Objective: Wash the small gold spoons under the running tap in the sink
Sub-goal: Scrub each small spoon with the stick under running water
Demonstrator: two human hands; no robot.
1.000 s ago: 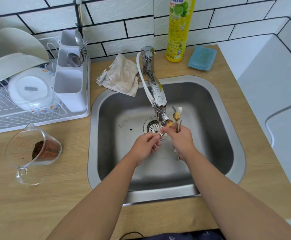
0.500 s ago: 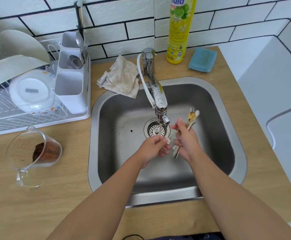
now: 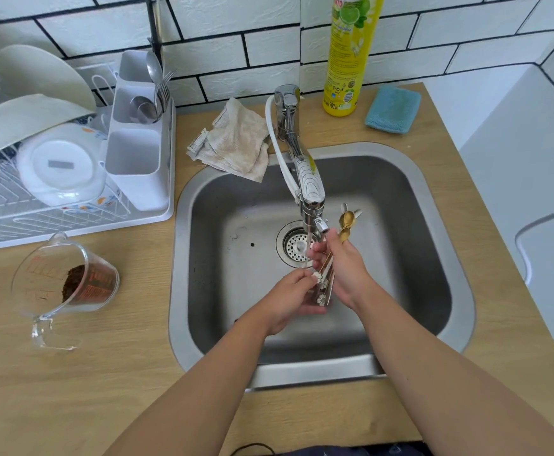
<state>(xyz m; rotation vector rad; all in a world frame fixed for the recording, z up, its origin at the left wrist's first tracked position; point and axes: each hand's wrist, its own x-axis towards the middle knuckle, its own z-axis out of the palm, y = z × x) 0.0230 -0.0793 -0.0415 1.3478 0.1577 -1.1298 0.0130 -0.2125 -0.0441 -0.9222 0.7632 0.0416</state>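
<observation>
Right hand (image 3: 343,268) under tap (image 3: 312,189), fist gripping gold spoons (image 3: 346,225) upright; left hand (image 3: 290,296) just beside, pinching one white-tipped handle.

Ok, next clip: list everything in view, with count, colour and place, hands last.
gold spoons: a small bunch, count unclear, gold with white flower ends, over the sink by the tap
tap: one, chrome, running, over the drain
sink: one, steel, set in the wooden counter
cloth: one, beige, behind the sink
soap bottle: one, yellow, against the tiles
sponge: one, blue, right of the bottle
dish rack: one, white, holding plates and cutlery, left
measuring jug: one, clear, brown contents, left counter
left hand: pinches a spoon handle's flower end
right hand: grips the bunch
</observation>
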